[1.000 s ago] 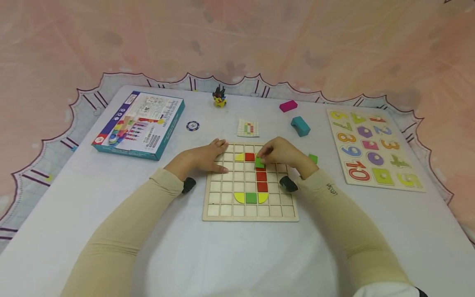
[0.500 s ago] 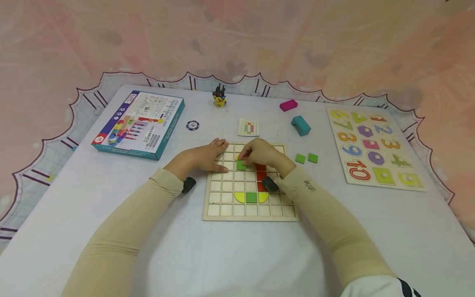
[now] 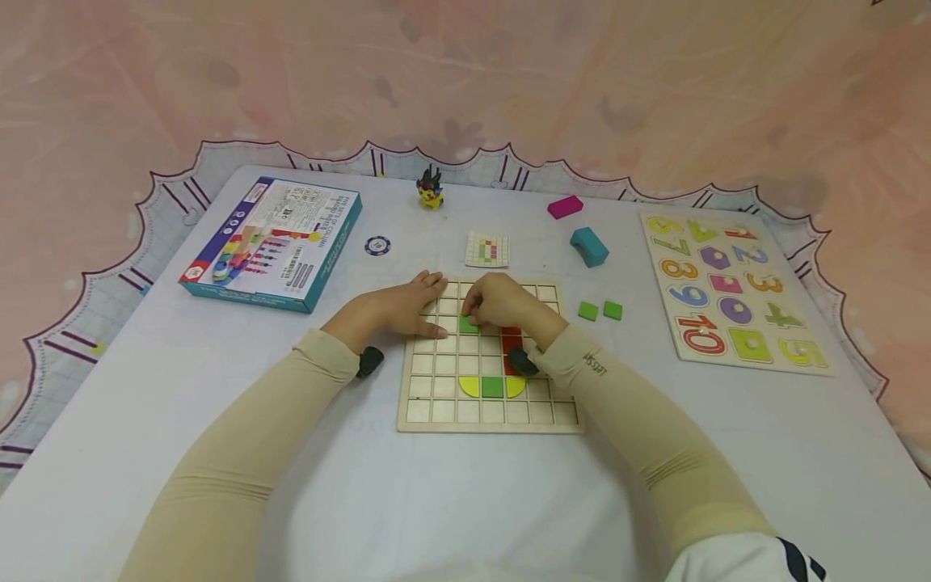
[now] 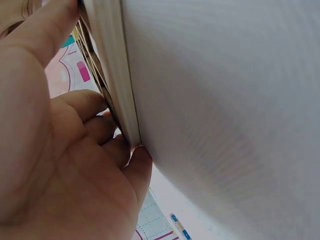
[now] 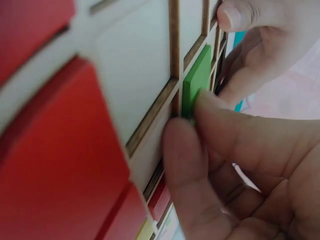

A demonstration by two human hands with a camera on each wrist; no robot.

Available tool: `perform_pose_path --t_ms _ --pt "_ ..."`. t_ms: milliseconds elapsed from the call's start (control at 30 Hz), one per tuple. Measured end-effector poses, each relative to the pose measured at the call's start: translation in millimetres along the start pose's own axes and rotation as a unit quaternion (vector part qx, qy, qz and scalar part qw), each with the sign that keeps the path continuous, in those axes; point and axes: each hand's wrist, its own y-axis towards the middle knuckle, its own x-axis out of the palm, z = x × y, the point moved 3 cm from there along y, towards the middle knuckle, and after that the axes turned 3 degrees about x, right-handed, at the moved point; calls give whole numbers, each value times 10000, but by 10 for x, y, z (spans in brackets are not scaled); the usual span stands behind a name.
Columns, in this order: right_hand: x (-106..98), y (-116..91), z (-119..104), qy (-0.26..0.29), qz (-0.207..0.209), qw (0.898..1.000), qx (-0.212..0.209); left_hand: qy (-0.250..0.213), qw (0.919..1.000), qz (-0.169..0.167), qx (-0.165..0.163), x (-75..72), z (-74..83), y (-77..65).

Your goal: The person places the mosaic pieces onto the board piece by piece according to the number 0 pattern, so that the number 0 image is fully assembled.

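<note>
A wooden grid board (image 3: 436, 412) lies on the white table, its cells partly filled with coloured tiles. My left hand (image 3: 407, 309) rests with outstretched fingers on the board's left edge. With thumb and fingertip, my right hand (image 3: 503, 301) pinches a green square tile (image 5: 199, 75) at a cell in the board's upper middle. It touches the grid there; whether it sits fully in the cell is unclear. Red tiles (image 3: 511, 343) form a column beneath my right wrist. Lower down, a green tile (image 3: 492, 387) lies between two yellow rounded tiles (image 3: 469, 387). My right hand hides the upper cells.
Two loose green tiles (image 3: 588, 310) lie right of the board. Behind it are a small pattern card (image 3: 487, 250), a teal block (image 3: 589, 246), a magenta block (image 3: 565, 208), a chip (image 3: 377, 246) and a figurine (image 3: 431, 189). A box (image 3: 276, 242) and number puzzle (image 3: 735, 295) flank them.
My right hand has moved left across the board, carrying the green tile from near the red column to the cell at upper middle. My left hand has stayed in place.
</note>
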Motion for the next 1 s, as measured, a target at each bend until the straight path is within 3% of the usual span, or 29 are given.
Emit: perform_pose_path --t_ms 167,333,700,1000 --pt "-8 -24 5 -102 36 9999 -46 -24 10000 -5 32 -2 5 -1" --pt "-137 -114 106 250 181 9995 25 -28 10000 -38 22 3 8 0" --pt "-599 -344 643 775 573 9929 694 -24 10000 -44 -64 -3 1 -10" --pt "-745 -525 1078 891 584 9897 960 -97 9999 -40 -69 16 -9 0"
